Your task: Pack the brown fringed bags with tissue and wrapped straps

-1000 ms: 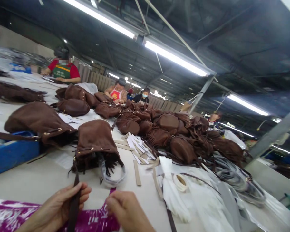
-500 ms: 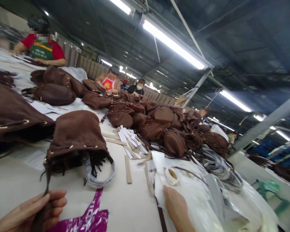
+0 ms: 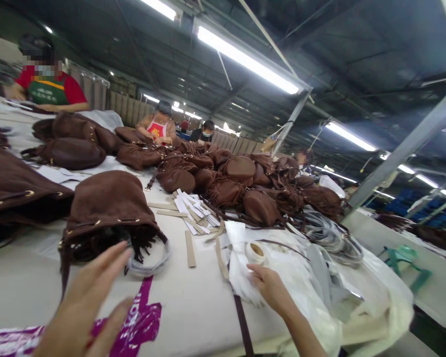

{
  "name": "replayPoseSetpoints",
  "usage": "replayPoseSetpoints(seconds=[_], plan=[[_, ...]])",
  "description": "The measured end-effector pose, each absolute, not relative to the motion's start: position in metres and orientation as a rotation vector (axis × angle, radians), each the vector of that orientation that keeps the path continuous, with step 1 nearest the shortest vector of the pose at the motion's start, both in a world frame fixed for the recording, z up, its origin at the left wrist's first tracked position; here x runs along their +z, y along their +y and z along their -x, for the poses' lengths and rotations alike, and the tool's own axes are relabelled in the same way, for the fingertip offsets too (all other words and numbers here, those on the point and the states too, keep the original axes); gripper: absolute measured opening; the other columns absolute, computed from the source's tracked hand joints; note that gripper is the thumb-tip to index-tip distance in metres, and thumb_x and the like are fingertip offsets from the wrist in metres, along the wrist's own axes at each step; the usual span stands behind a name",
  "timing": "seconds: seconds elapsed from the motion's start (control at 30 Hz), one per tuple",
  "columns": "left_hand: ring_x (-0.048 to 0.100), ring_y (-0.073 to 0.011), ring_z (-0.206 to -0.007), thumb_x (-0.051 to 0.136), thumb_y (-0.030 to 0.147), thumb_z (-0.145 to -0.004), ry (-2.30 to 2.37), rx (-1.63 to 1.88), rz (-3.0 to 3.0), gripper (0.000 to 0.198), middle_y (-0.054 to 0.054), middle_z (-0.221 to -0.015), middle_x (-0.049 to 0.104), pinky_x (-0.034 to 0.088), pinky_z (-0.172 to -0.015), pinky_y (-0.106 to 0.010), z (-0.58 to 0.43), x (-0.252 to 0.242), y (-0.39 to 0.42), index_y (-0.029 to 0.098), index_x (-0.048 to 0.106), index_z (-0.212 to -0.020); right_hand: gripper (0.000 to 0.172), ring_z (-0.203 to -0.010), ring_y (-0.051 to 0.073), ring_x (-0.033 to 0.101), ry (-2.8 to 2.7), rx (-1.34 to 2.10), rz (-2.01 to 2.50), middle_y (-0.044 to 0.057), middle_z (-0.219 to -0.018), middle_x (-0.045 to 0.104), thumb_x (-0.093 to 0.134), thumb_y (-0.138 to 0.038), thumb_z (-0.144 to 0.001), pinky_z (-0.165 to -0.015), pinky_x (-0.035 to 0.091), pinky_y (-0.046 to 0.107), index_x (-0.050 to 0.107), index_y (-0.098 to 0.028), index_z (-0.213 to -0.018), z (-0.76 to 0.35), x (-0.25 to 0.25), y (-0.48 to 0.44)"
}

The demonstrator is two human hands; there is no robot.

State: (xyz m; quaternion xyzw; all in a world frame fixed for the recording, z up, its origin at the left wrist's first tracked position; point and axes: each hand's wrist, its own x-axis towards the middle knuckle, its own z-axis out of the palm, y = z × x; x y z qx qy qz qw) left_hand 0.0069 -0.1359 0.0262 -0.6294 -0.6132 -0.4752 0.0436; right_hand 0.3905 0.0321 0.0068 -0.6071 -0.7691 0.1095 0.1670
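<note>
My left hand [image 3: 85,307] hovers over the table's near edge with fingers stretched out and nothing in them, just short of a brown suede fringed bag [image 3: 106,210] lying on its side. The bag's dark strap [image 3: 62,270] trails down toward that hand. My right hand [image 3: 269,287] reaches out to the right and its fingers rest on a pile of white plastic sheets [image 3: 297,282], close to a roll of tape [image 3: 255,252]. A brown strap [image 3: 242,322] runs along the table just left of my right wrist.
A heap of brown fringed bags [image 3: 245,191] fills the table's middle, with more bags [image 3: 70,144] at the left. White tags and card strips [image 3: 191,213] lie between. A purple-printed plastic bag [image 3: 134,322] lies at the near edge. Several people [image 3: 46,87] work at the far side.
My left hand has let go of the bag's strap and opened. My right hand has moved right onto the white plastic sheets. The view has swung to the right.
</note>
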Motion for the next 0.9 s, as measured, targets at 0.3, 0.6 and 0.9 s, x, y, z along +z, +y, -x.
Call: replayPoseSetpoints(seconds=[0.3,0.6,0.9], plan=[[0.051,-0.0234,-0.117,0.046,0.004,-0.079,-1.398,-1.063,3.066,0.042,-0.012,-0.122,0.059,0.039,-0.103,-0.034,-0.192,0.041,-0.004,0.013,0.057,-0.118,0.044,-0.073,0.022,0.065,-2.039,0.576,1.529,0.003,-0.075,0.071,0.051,-0.029,-0.076,-0.073,0.048,0.033,0.066,-0.016,-0.115,-0.396,-0.003,0.031],[0.060,-0.0240,-0.097,0.051,0.011,-0.081,-1.451,-0.935,3.196,0.023,-0.007,-0.096,0.068,0.044,-0.089,-0.034,-0.238,-0.024,0.064,0.019,0.069,-0.092,0.043,-0.091,0.025,0.064,-1.917,0.840,1.368,0.007,-0.099,0.071,0.059,-0.043,-0.076,-0.081,0.047,0.033,0.069,-0.016,-0.107,-0.424,-0.011,0.013],[0.061,-0.0196,-0.096,0.052,0.018,-0.081,-1.549,-1.295,3.180,0.021,-0.005,-0.096,0.071,0.044,-0.089,-0.027,-0.236,-0.038,0.066,0.016,0.071,-0.088,0.027,-0.055,0.014,0.046,-1.735,0.752,1.482,-0.004,-0.053,0.050,0.056,-0.039,-0.078,-0.057,0.035,0.026,0.050,-0.021,-0.058,-0.429,-0.029,0.007]])
